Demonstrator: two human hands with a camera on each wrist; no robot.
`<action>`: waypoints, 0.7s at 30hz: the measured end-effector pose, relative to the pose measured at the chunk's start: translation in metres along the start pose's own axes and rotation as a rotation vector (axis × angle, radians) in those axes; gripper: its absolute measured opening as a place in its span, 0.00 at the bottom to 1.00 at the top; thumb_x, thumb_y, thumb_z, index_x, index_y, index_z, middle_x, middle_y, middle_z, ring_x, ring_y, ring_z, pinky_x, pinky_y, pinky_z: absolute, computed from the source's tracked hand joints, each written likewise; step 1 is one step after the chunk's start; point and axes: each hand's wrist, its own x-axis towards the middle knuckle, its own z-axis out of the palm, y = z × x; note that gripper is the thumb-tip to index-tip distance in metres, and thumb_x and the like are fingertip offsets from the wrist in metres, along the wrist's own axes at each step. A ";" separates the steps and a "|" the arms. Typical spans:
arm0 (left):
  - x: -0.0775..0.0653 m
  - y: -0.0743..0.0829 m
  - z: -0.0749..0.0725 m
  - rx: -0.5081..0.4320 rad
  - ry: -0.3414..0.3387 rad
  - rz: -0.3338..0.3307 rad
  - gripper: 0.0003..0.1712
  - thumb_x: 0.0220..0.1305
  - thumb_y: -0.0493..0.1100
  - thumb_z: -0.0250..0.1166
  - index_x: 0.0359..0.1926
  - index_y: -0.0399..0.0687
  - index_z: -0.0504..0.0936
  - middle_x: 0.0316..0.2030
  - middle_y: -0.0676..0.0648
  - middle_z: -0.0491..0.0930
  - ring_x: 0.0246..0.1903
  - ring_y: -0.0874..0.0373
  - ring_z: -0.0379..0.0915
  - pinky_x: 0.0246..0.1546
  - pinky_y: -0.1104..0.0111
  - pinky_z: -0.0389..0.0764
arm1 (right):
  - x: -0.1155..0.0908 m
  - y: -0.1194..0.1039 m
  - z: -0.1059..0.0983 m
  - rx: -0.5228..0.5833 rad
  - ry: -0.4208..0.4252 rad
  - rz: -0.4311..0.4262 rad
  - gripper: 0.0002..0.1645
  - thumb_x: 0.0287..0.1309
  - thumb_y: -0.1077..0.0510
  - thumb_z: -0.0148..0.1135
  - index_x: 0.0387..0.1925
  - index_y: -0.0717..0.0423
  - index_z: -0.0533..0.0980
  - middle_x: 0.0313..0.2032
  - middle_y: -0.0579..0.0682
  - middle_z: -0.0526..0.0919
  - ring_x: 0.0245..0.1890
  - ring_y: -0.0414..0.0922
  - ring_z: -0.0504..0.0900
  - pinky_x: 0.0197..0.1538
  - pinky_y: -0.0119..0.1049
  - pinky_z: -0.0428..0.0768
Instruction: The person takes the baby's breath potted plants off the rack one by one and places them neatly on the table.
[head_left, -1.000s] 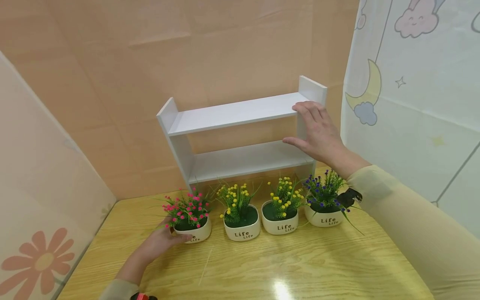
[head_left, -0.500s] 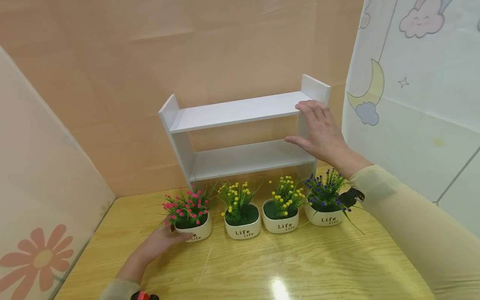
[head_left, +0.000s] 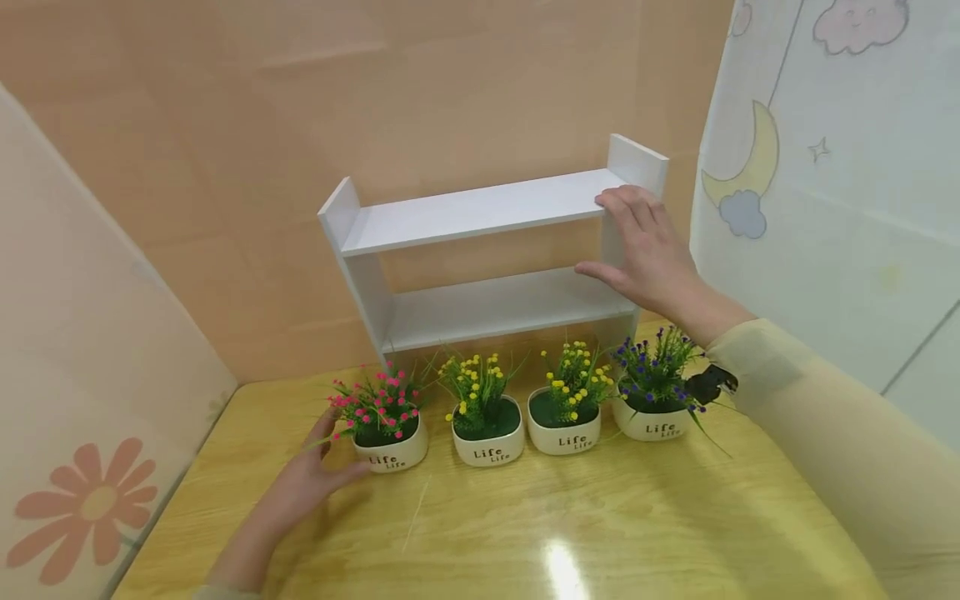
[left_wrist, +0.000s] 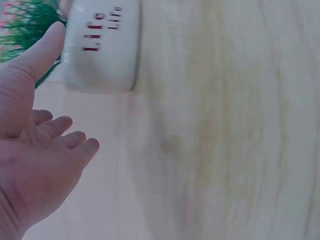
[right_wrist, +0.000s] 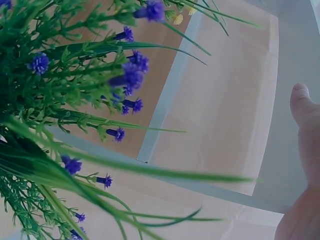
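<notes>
A person's right hand rests spread and relaxed against the right end of a white two-tier shelf, fingers straight over the front edge of the top board, the thumb beside the lower board, gripping nothing. The shelf, smooth flat panels with squared upright ends, stands at the back of a glossy wood-grain table, close against the peach wall. Just in front of the shelf, four rounded white ceramic pots lettered "Life" sit in a close row. Left of the shelf's front, the left hand lies open with loose fingers just beside the pink-flowered pot; the left wrist view shows a small gap between thumb and pot. Two yellow-flowered pots follow, then the purple-flowered pot under the right forearm. Bare tabletop stretches in front of the row.
</notes>
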 end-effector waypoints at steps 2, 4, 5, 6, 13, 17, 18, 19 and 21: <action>-0.007 0.004 -0.007 0.004 0.024 0.023 0.72 0.70 0.59 0.78 0.90 0.48 0.33 0.88 0.35 0.38 0.81 0.21 0.43 0.74 0.32 0.62 | 0.001 -0.001 -0.002 0.001 -0.008 0.006 0.59 0.62 0.47 0.84 0.80 0.64 0.59 0.76 0.67 0.63 0.80 0.64 0.56 0.84 0.54 0.51; -0.013 0.009 -0.015 0.002 0.038 0.042 0.71 0.71 0.57 0.78 0.90 0.47 0.33 0.89 0.36 0.37 0.81 0.19 0.42 0.73 0.30 0.63 | 0.002 -0.003 -0.003 0.004 -0.027 0.028 0.59 0.63 0.46 0.83 0.81 0.63 0.58 0.78 0.66 0.62 0.82 0.63 0.53 0.85 0.53 0.49; -0.016 0.011 -0.018 0.006 0.043 0.045 0.71 0.71 0.57 0.78 0.90 0.47 0.34 0.89 0.37 0.37 0.81 0.19 0.42 0.73 0.29 0.62 | 0.002 -0.004 -0.004 0.008 -0.039 0.041 0.59 0.65 0.46 0.82 0.82 0.63 0.58 0.79 0.65 0.62 0.83 0.62 0.52 0.86 0.52 0.47; -0.020 0.013 -0.022 0.013 0.048 0.043 0.70 0.72 0.57 0.77 0.90 0.47 0.34 0.89 0.37 0.37 0.80 0.18 0.42 0.71 0.27 0.63 | 0.002 -0.006 -0.006 0.011 -0.054 0.053 0.59 0.66 0.46 0.81 0.83 0.63 0.57 0.80 0.65 0.61 0.85 0.61 0.51 0.86 0.52 0.46; -0.036 0.040 -0.039 0.057 0.068 0.058 0.67 0.76 0.60 0.72 0.90 0.55 0.30 0.89 0.38 0.34 0.79 0.14 0.41 0.66 0.20 0.60 | -0.008 -0.023 -0.016 0.025 -0.089 0.119 0.57 0.73 0.45 0.75 0.86 0.64 0.54 0.84 0.64 0.58 0.87 0.60 0.45 0.86 0.54 0.43; -0.035 0.063 -0.043 0.102 0.107 0.139 0.61 0.80 0.57 0.69 0.91 0.55 0.33 0.88 0.36 0.36 0.80 0.15 0.41 0.68 0.20 0.56 | -0.025 -0.037 -0.019 0.023 -0.057 0.108 0.55 0.72 0.47 0.76 0.85 0.65 0.57 0.83 0.65 0.59 0.86 0.63 0.49 0.86 0.57 0.45; -0.034 0.070 -0.043 0.121 0.120 0.162 0.60 0.81 0.56 0.68 0.91 0.53 0.34 0.88 0.34 0.37 0.80 0.17 0.40 0.70 0.20 0.55 | -0.030 -0.041 -0.019 0.020 -0.051 0.098 0.55 0.71 0.48 0.76 0.85 0.65 0.58 0.83 0.65 0.60 0.86 0.64 0.50 0.86 0.58 0.45; -0.033 0.077 -0.043 0.153 0.133 0.182 0.58 0.82 0.57 0.67 0.91 0.51 0.36 0.88 0.34 0.39 0.81 0.19 0.40 0.71 0.21 0.54 | -0.035 -0.044 -0.019 0.019 -0.045 0.086 0.55 0.71 0.48 0.77 0.84 0.66 0.59 0.82 0.66 0.61 0.85 0.64 0.51 0.86 0.59 0.46; -0.029 0.092 -0.039 0.219 0.158 0.227 0.55 0.83 0.57 0.65 0.90 0.46 0.40 0.87 0.31 0.43 0.83 0.23 0.40 0.74 0.24 0.52 | -0.044 -0.052 -0.019 0.020 -0.035 0.062 0.54 0.69 0.50 0.79 0.83 0.67 0.60 0.81 0.66 0.63 0.84 0.66 0.55 0.85 0.61 0.47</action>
